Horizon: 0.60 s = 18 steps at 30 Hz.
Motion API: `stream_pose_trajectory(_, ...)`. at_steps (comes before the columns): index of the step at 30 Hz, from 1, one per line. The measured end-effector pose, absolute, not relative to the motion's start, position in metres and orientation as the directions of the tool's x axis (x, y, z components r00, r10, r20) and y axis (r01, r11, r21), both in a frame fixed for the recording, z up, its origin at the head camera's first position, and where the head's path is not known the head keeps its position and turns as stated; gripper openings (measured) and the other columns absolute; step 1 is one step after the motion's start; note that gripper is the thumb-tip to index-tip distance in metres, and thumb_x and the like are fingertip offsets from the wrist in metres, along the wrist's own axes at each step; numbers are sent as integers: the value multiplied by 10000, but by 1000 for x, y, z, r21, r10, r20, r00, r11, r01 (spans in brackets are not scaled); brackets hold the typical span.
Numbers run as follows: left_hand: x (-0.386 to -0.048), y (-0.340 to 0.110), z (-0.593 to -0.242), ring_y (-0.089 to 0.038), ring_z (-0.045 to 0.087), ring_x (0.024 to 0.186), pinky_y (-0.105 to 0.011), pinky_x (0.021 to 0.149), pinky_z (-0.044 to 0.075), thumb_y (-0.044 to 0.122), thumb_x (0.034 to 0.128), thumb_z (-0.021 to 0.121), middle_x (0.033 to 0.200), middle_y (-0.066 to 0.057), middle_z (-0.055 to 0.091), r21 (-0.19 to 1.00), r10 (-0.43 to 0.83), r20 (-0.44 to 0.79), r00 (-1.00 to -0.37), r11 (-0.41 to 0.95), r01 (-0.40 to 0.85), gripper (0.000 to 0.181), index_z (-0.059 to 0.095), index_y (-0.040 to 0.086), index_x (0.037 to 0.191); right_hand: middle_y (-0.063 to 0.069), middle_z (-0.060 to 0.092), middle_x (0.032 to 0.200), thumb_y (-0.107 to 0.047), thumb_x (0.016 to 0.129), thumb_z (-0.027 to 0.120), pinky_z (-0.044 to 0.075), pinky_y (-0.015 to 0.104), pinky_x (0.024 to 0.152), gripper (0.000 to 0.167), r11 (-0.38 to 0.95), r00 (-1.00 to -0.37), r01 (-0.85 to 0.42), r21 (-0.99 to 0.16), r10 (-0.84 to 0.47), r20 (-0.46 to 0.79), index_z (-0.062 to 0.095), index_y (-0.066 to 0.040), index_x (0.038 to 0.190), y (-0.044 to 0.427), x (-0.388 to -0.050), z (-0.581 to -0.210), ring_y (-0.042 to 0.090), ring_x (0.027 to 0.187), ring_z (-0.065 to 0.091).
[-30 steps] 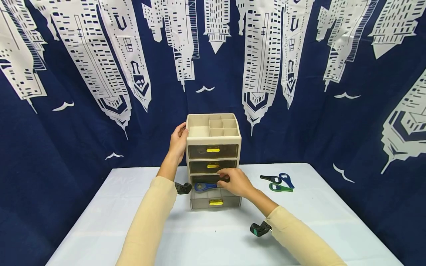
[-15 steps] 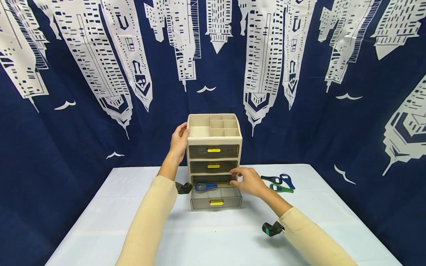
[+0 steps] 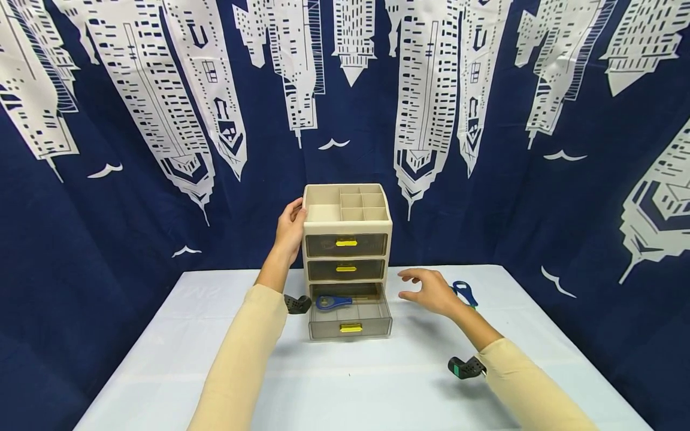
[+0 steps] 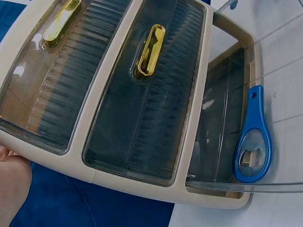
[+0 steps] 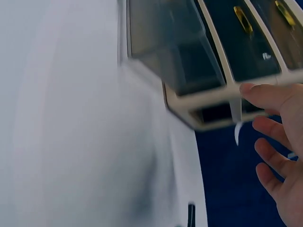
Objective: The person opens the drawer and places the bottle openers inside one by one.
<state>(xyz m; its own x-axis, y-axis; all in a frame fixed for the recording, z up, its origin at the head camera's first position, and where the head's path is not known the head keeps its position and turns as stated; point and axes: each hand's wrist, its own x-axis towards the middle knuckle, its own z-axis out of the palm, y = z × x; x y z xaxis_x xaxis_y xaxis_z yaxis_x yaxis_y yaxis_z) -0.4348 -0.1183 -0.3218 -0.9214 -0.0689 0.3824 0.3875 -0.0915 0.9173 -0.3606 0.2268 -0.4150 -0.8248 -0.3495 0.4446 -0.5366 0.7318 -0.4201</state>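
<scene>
A cream drawer organizer [image 3: 347, 228] stands on the table with its bottom drawer [image 3: 350, 330] pulled out. In that drawer lies a blue bottle opener [image 3: 333, 303]; its metal end shows closely in the left wrist view. My left hand [image 3: 289, 232] holds the organizer's upper left side, its fingertips partly hidden. To the right of the organizer, my right hand [image 3: 431, 291] hangs above the table with thumb and fingers spread apart, holding nothing. Behind it, another blue bottle opener [image 3: 463, 291] is partly visible.
Two upper drawers with yellow handles are closed, the top one [image 3: 323, 246] and the middle one [image 3: 323, 272]. The organizer's top has open compartments. A dark blue curtain [image 3: 259, 179] with white buildings hangs behind the white table [image 3: 215, 359].
My right hand has let go of the blue bottle opener in the bottom drawer and moved right, out of the drawer, over the loose openers. The left hand stays on the organizer.
</scene>
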Motion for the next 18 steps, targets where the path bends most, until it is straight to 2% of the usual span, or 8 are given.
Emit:
stream_pose_trajectory(11,-434,-118,-320,-295,483,1341,-419,1092,402,169,1116,486,1518,-173,474,921,-75,376,-923,-77,382,445,441,53,1544,198,717,1153,-155,886,833,535,548,898,441,759,-903,-401,-512,-236,358,691,12,1269,284,-365,-426,418,1057,668)
stream_pose_trajectory(18,-434,-118,-321,-282,483,1336,-420,1089,407,177,1118,486,1519,-154,473,924,-74,369,-926,-82,374,443,440,75,1546,223,706,1166,-155,891,826,505,560,909,458,773,-931,-339,-537,-192,312,676,36,1278,306,-367,-436,447,1073,632)
